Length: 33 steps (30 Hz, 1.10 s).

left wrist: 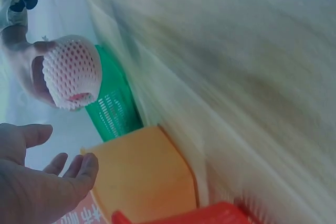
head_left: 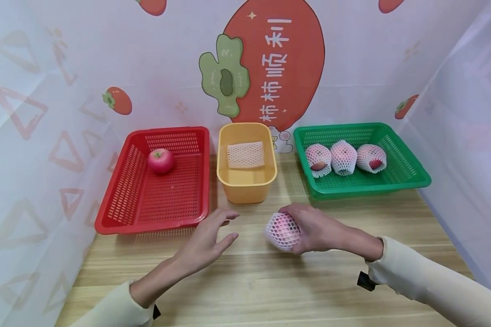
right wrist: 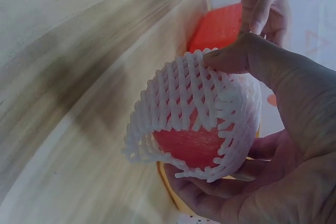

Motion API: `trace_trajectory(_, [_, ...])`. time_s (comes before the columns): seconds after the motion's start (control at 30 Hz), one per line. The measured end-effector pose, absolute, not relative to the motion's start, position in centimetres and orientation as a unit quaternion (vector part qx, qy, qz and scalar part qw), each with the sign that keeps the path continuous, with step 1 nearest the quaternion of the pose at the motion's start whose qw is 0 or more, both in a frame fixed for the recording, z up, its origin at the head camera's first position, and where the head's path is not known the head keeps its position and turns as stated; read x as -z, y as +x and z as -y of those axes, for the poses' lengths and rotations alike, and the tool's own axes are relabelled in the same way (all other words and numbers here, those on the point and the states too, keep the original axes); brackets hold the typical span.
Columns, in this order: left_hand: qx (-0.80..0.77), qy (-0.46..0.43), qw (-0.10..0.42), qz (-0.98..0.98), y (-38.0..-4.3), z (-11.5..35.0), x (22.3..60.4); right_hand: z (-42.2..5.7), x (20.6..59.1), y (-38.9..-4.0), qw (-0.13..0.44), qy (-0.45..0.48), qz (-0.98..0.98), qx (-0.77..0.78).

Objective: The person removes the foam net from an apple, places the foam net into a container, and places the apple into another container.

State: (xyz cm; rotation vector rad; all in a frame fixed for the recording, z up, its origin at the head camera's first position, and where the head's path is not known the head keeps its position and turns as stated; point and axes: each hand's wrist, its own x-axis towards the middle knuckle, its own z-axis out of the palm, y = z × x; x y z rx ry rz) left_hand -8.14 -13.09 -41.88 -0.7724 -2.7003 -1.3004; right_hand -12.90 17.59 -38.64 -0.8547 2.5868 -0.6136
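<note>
Head view: netted fruit (head_left: 283,231) within curled right fingers (head_left: 295,210); left fingers (head_left: 227,215) apart, empty

Our tub (head_left: 247,193) sits between the left basket (head_left: 167,195) and right basket (head_left: 370,186). We see foam netting (head_left: 246,155) inside it.

The printed persimmon (head_left: 300,68) reads "柿柿顺利" (head_left: 273,72).

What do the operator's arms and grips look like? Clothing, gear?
Left grip and right grip: bare, no gloves visible. Left sleeve and right sleeve: plain, cream-coloured, no markings visible. A small black piece shows by each sleeve's end; too unclear to identify.
</note>
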Motion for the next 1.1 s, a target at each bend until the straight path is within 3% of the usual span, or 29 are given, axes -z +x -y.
trace_trajectory(0.3, [0.526, -0.208, -0.019, 0.825, -8.7, 11.1, 43.4, -17.1, 40.0, -12.8, 0.155, -0.333, -0.904, 0.22])
trace_trajectory(1.1, [0.559, -0.225, -0.067, 0.795, -9.7, 8.5, 46.9, -15.8, 41.5, -12.5, 0.163, -0.361, -0.888, 0.233])
